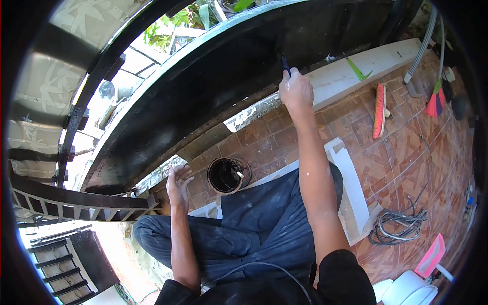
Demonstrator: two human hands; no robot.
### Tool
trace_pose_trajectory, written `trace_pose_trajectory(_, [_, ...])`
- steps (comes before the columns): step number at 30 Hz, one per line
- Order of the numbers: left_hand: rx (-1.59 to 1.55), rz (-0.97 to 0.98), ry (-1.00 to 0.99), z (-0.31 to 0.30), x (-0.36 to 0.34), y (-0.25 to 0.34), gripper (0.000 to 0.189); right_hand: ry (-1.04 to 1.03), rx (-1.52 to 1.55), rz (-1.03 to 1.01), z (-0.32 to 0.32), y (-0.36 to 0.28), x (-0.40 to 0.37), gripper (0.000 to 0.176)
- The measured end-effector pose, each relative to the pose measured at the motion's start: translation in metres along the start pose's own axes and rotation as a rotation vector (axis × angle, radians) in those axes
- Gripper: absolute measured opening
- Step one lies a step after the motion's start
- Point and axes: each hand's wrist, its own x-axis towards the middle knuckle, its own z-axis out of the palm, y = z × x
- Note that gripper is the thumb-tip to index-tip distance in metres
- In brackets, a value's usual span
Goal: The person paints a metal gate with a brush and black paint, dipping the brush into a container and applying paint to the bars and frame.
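My right hand (297, 91) is stretched forward, its fingers wrapped round the dark blue handle of a paintbrush (285, 64). The brush points at a low curved wall (223, 66) coated in glossy black; its bristles barely stand out against the black. Pale smudges mark the back of that hand. My left hand (179, 184) is held up over my left knee, fingers apart and holding nothing. Between my hands, on the floor, stands a paint can (229, 175), dark inside, with a stick-like pale piece at its right side.
White sheets (355, 185) lie under and beside my legs. A pale ledge (351, 76) bears a green leaf (359, 70). On the tiles to the right are a red broom head (379, 111), coiled cable (399, 226) and a pink dustpan (431, 255). Dark railing (81, 203) curves at left.
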Motion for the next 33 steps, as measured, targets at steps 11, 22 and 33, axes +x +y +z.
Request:
trace_pose_trajectory(11, [-0.049, 0.018, -0.038, -0.001, -0.004, 0.003, 0.039, -0.369, -0.345, -0.002, 0.049, 0.006, -0.006, 0.023])
trace_pose_trajectory(22, [-0.097, 0.053, -0.071, 0.003, -0.007, 0.015, 0.042, -0.186, -0.232, -0.033, 0.001, -0.022, -0.008, 0.021])
trace_pose_trajectory(33, [-0.122, 0.07, -0.067, 0.004, -0.01, 0.016, 0.042, 0.433, 0.13, -0.17, 0.0, -0.007, 0.006, 0.029])
